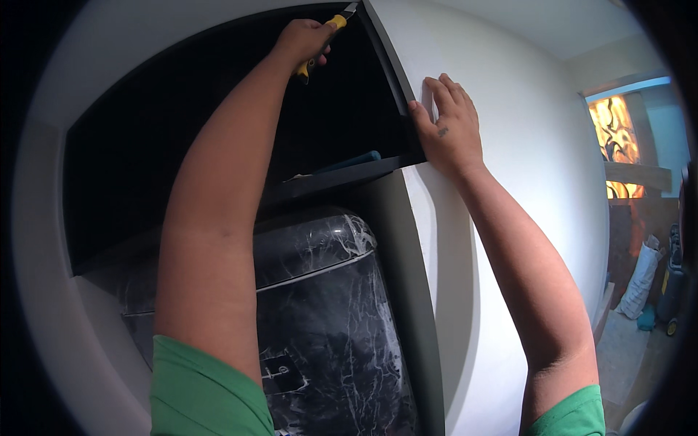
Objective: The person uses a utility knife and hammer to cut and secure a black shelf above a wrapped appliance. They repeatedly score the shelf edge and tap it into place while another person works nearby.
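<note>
Raised to the top right corner of a dark cabinet (pixel 391 69), my left hand (pixel 299 42) is closed around a yellow and black utility knife (pixel 339 21). The blade points up and meets or nearly meets the cabinet's upper edge; contact is hard to tell. My right hand (pixel 452 125) rests with fingers spread at the cabinet's right edge, its thumb on the dark frame and its fingers against the white wall (pixel 520 145). On the cabinet's bottom board lies a tool with a teal handle (pixel 363 158), its other end in shadow.
Below the cabinet stands a black appliance (pixel 331 312) wrapped in clear film, beside a dark side panel (pixel 407 291). Through an opening at far right are a glowing orange patterned panel (pixel 614 131), a wooden plank (pixel 640 176) and a white sack (pixel 641 280).
</note>
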`<state>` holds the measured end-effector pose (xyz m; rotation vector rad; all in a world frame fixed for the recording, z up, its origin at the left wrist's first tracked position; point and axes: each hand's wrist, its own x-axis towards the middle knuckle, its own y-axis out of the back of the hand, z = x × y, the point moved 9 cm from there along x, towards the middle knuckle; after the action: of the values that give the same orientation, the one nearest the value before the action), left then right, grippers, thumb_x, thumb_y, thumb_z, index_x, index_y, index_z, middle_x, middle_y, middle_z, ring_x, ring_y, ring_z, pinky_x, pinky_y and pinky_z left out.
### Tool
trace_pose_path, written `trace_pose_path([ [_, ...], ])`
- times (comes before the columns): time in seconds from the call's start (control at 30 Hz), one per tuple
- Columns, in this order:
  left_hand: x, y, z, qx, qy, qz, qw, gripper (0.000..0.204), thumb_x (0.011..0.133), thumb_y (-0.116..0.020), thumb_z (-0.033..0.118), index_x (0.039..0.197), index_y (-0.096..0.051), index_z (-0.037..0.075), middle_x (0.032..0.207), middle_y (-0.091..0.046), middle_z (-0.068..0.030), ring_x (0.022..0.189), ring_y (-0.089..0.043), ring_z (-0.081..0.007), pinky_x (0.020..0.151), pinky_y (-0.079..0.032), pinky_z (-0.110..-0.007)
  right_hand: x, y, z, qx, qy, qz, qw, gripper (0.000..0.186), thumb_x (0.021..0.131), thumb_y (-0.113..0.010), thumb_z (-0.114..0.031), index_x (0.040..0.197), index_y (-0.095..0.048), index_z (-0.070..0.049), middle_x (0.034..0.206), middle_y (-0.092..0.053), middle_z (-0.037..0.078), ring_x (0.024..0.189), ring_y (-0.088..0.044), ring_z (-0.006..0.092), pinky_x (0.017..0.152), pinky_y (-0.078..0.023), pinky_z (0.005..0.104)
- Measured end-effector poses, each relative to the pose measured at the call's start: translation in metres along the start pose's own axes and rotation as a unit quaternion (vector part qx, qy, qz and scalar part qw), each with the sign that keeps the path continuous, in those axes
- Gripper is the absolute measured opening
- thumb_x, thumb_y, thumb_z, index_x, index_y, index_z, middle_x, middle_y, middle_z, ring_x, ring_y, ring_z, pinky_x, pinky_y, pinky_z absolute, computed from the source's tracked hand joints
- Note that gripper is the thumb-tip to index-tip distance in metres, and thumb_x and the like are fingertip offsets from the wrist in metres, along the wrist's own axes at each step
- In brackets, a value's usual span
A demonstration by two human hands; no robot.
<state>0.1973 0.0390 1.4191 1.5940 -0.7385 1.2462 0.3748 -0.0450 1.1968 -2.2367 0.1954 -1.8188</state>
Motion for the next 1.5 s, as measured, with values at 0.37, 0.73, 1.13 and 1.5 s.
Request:
trace_pose_path([
  [0.37,0.003,-0.001,-0.001,-0.074,0.044,-0.049,0.995,0.042,0.098,-0.061,0.039,0.116,-0.064,0.002,0.084,-0.066,-0.0059,0.063,-0.063,-0.0115,0.056,-0.051,-0.029,0.000,-0.002,-0.004,-0.026,0.005,0.006,1.000,0.051,0.099,-0.051,-0.038,0.142,-0.049,-0.010,0.153,-0.043,0.017,0.147,-0.032,0.0332,0.123,-0.021,0.0457],
  [0.73,-0.001,0.002,0.023,0.135,-0.036,0.035,0.990,0.040,0.098,-0.058,0.040,0.108,-0.068,0.002,0.077,-0.068,-0.0068,0.058,-0.065,-0.0139,0.062,-0.054,-0.033,0.000,-0.001,0.000,-0.026,-0.001,0.004,1.000,0.052,0.099,-0.051,-0.038,0.143,-0.049,-0.011,0.154,-0.042,0.016,0.147,-0.032,0.0326,0.123,-0.020,0.0458],
  [1.13,-0.004,0.000,0.007,0.025,0.019,0.004,0.999,0.042,0.100,-0.055,0.039,0.115,-0.067,0.002,0.087,-0.071,-0.0081,0.065,-0.068,-0.0135,0.067,-0.054,-0.034,0.001,-0.001,-0.001,-0.026,0.001,0.003,1.000,0.052,0.098,-0.053,-0.038,0.143,-0.050,-0.012,0.154,-0.042,0.016,0.147,-0.033,0.0325,0.123,-0.022,0.0441],
  [1.5,-0.033,0.005,0.008,0.405,-0.116,0.098,0.902,0.042,0.101,-0.052,0.041,0.121,-0.064,0.006,0.101,-0.070,-0.0105,0.096,-0.068,-0.0334,0.084,-0.051,-0.048,0.001,-0.002,0.000,-0.024,-0.001,0.004,1.000,0.053,0.098,-0.053,-0.040,0.143,-0.050,-0.012,0.153,-0.043,0.016,0.146,-0.032,0.0335,0.122,-0.023,0.0437],
])
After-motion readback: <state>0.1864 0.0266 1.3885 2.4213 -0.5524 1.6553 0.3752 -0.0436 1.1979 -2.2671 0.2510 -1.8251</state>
